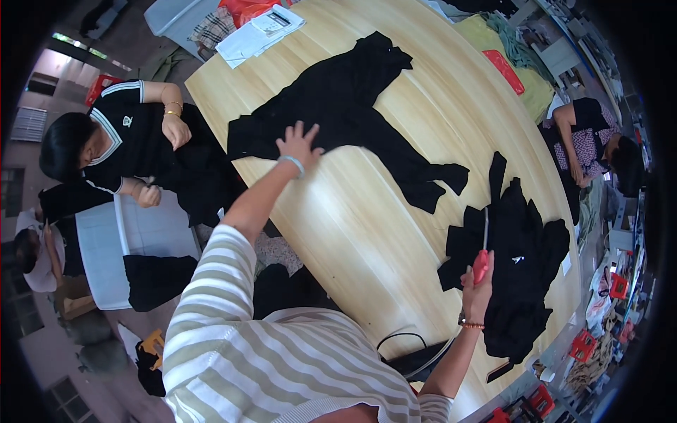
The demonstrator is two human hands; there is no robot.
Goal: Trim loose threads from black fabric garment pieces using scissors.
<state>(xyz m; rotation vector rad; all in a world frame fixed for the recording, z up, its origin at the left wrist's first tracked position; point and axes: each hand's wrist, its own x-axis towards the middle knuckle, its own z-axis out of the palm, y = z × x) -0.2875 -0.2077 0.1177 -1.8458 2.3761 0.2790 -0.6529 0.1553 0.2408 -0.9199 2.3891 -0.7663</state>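
A black garment (324, 95) lies spread over the middle of the wooden table, its long sleeve-like parts reaching to the far side and to the right. My left hand (299, 146) rests on its near edge, fingers spread. In my right hand (478, 292) is a red-handled tool (481, 266) with a long, thin metal shaft pointing away from me; its exact kind is not clear. The shaft lies over the left part of a heap of black garments (522, 282) at the right. A small white tag shows on that heap.
The pale wooden table (317, 233) curves around me. Papers with a calculator (268, 22) lie at its far left corner. A dark object with a cable (416, 359) sits by the near edge. One person sits left beside a grey-white bin (159, 236), another at the right.
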